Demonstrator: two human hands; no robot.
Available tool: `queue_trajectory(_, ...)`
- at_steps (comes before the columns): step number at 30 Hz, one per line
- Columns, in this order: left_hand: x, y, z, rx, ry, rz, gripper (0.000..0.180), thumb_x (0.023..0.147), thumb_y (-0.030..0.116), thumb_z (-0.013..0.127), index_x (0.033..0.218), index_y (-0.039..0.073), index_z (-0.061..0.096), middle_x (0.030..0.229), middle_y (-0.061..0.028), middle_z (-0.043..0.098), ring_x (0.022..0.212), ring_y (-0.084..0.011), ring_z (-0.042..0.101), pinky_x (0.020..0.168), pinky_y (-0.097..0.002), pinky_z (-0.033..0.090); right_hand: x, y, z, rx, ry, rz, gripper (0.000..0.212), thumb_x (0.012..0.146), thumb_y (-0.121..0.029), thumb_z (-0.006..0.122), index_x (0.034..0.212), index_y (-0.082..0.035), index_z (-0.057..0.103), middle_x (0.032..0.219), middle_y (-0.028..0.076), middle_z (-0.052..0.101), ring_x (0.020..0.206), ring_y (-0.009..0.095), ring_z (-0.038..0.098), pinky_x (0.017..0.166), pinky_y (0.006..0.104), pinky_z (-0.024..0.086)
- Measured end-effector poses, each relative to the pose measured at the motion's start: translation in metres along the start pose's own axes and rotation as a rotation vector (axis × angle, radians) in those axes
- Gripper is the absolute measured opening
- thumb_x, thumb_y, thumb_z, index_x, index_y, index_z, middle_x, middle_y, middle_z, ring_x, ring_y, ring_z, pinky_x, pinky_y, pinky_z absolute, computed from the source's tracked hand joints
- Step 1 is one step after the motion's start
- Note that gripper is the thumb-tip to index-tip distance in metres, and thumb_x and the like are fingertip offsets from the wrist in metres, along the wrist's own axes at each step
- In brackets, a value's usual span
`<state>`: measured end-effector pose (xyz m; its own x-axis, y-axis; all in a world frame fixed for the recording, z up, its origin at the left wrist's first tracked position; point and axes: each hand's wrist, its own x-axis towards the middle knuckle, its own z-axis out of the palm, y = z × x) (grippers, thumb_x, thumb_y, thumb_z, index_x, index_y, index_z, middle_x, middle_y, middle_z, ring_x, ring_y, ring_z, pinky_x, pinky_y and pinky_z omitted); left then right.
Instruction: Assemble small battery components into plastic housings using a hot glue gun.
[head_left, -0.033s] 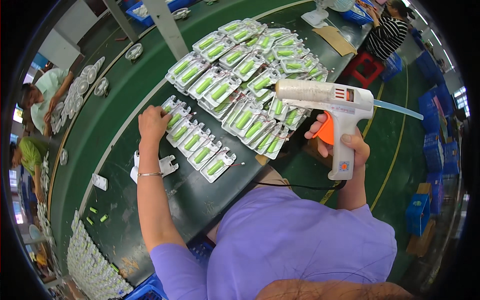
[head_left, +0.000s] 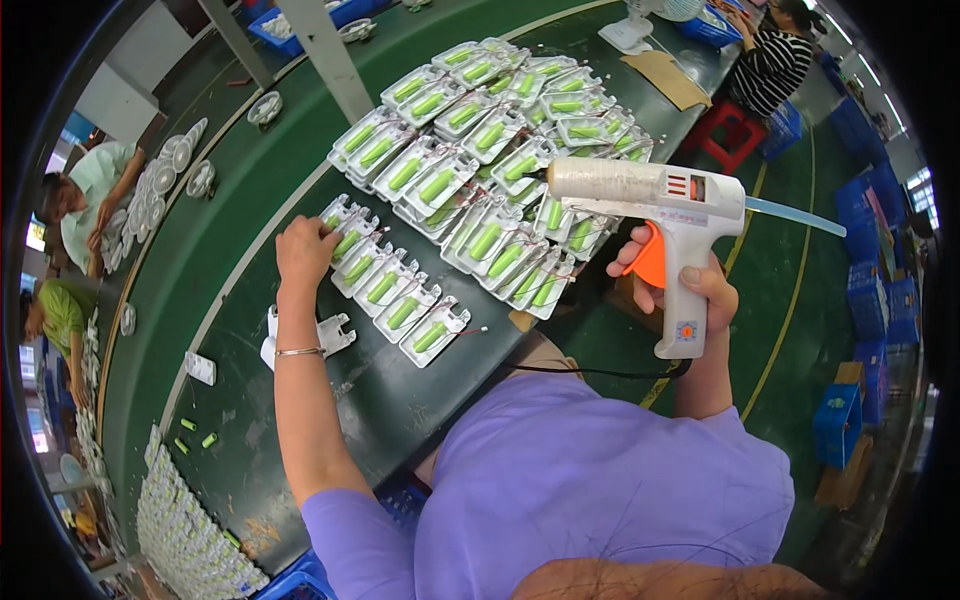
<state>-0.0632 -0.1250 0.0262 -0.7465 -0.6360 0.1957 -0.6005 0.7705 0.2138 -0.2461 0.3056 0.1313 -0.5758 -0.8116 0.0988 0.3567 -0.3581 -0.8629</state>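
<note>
My right hand (head_left: 703, 295) is wrapped around the handle of a white hot glue gun (head_left: 686, 240), fingers at its orange trigger (head_left: 646, 255). The gun's nozzle points left over the stacked housings, and a translucent glue stick (head_left: 795, 216) sticks out of its back. At the far left end of a short row, my left hand (head_left: 305, 250) has its fingers bent and closed on a white plastic housing (head_left: 338, 212); the fingertips are partly hidden. Each housing in the row, such as the nearest housing (head_left: 436, 333), holds a green cylindrical battery with thin wires.
Stacked battery housings (head_left: 437, 187) fill the far middle of the dark green table (head_left: 400, 400). Empty white housings (head_left: 335, 332) lie by my left forearm, with loose green batteries (head_left: 209, 440) farther left. A black cord (head_left: 620, 375) trails from the gun. Co-workers sit left and far right.
</note>
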Motion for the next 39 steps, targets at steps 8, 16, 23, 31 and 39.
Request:
queue_trajectory(8, -0.003, -0.010, -0.001, -0.012, 0.131, 0.187, 0.018, 0.073, 0.019, 0.072, 0.077, 0.002, 0.069, 0.077, -0.0149, 0.061, 0.070, -0.0324, 0.061, 0.065, -0.0430, 0.048, 0.000, -0.005, -0.007, -0.001, 0.037, -0.025, 0.071, 0.071, -0.024, 0.060, 0.126, 0.015, 0.042, 0.109, 0.029, 0.060, 0.078, 0.034, 0.066, 0.072, 0.0347, 0.056)
queue_trajectory(16, 0.023, -0.009, -0.060, -0.117, 0.274, 0.082, 0.019, 0.078, 0.022, 0.070, 0.078, 0.003, 0.069, 0.082, -0.0143, 0.062, 0.073, -0.0337, 0.062, 0.067, -0.0434, 0.048, -0.001, -0.003, -0.020, -0.024, 0.081, -0.064, 0.070, 0.072, -0.026, 0.060, 0.127, 0.014, 0.042, 0.109, 0.028, 0.060, 0.090, 0.039, 0.065, 0.063, 0.0310, 0.057)
queue_trajectory(23, 0.085, 0.061, -0.057, -0.066, 0.162, 0.137, 0.019, 0.078, 0.025, 0.068, 0.081, 0.006, 0.071, 0.086, -0.0129, 0.062, 0.085, -0.0330, 0.060, 0.079, -0.0424, 0.043, 0.001, 0.001, -0.020, -0.027, 0.058, -0.036, 0.069, 0.073, -0.027, 0.059, 0.126, 0.013, 0.043, 0.107, 0.027, 0.060, 0.093, 0.039, 0.065, 0.060, 0.0298, 0.057)
queue_trajectory(31, 0.091, 0.072, -0.051, -0.127, 0.299, 0.198, 0.027, 0.078, 0.027, 0.073, 0.097, 0.008, 0.069, 0.098, -0.0156, 0.063, 0.091, -0.0344, 0.063, 0.079, -0.0422, 0.050, -0.009, 0.000, -0.028, -0.040, 0.131, -0.057, 0.066, 0.076, -0.024, 0.058, 0.128, 0.013, 0.042, 0.110, 0.026, 0.059, 0.103, 0.037, 0.063, 0.056, 0.0272, 0.055)
queue_trajectory(39, -0.014, 0.039, -0.079, -0.159, -0.389, 0.184, 0.027, 0.070, 0.014, 0.070, 0.095, 0.006, 0.063, 0.094, -0.0132, 0.061, 0.090, -0.0300, 0.061, 0.079, -0.0384, 0.050, 0.004, 0.005, -0.037, -0.033, 0.109, -0.049, 0.068, 0.076, -0.025, 0.060, 0.129, 0.013, 0.041, 0.111, 0.026, 0.060, 0.104, 0.037, 0.063, 0.057, 0.0266, 0.053)
